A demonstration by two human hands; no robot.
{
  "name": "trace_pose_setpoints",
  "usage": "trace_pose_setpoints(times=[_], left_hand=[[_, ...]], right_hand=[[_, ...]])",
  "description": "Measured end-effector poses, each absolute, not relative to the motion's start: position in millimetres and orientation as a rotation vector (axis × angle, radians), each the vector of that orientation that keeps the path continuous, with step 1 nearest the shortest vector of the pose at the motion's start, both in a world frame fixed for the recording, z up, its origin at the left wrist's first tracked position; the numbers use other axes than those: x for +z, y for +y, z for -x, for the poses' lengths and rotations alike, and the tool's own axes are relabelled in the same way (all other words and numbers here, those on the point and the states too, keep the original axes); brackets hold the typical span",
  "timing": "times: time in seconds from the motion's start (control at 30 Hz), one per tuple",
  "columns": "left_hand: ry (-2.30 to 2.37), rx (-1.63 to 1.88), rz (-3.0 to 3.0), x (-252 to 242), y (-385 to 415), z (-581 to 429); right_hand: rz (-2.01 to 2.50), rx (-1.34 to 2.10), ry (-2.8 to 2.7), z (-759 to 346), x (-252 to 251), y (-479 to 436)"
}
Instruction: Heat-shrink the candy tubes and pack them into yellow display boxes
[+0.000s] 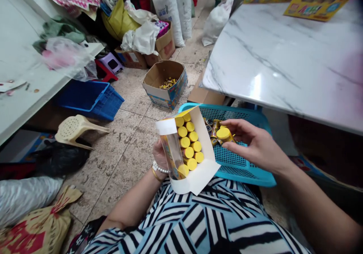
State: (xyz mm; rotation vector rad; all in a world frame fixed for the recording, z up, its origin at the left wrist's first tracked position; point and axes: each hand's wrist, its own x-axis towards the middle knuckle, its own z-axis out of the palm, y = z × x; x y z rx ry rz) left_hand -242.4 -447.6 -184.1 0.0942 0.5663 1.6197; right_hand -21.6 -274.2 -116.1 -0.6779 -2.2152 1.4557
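My left hand [160, 153] is closed round the far side of a small carton [208, 136], tilted over my lap with its flaps folded out. Rows of small tubs with yellow lids [189, 152] fill the carton, behind a clear window in its side. Between the thumb and fingers of my right hand [252, 140] is one more yellow-lidded tub [224, 133], just right of the carton. Below that hand, a turquoise plastic basket [241, 170] holds several more tubs [214, 127] lying loose, partly hidden by the carton and hand.
A marble-patterned table [272, 57] stands at the right, bearing yellow display boxes [319, 6]. On the floor ahead is a cardboard box [161, 95] with small pieces inside. To the left are a blue crate [93, 98], a cream stool [73, 129] and a black bag [62, 155].
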Motion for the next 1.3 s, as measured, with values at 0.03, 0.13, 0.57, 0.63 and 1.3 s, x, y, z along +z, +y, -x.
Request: trace_pose_setpoints(times=[0.03, 0.13, 0.57, 0.63, 1.3], left_hand=[[0.538, 1.614, -0.112, -184.3, -447.5, 241.2], [0.491, 1.595, -0.14, -187.1, -447.6, 237.7], [0.536, 1.762, -0.115, -181.8, -443.4, 235.7], [0.513, 1.74, -0.118, -183.9, -444.2, 237.3], [0.591, 1.727, -0.082, -182.9, -442.7, 234.0]], right_hand=[[0.618, 1.5, -2.179, 25.8, -106.3, -280.7], [0.469, 1.44, -2.237, 40.9, -85.5, -298.7], [0.281, 1.078, -2.558, 96.9, -101.8, -346.5], [0.233, 1.022, -2.527, 88.1, -98.7, -339.6], [0.574, 0.851, -2.278, 46.5, -101.4, -290.4]])
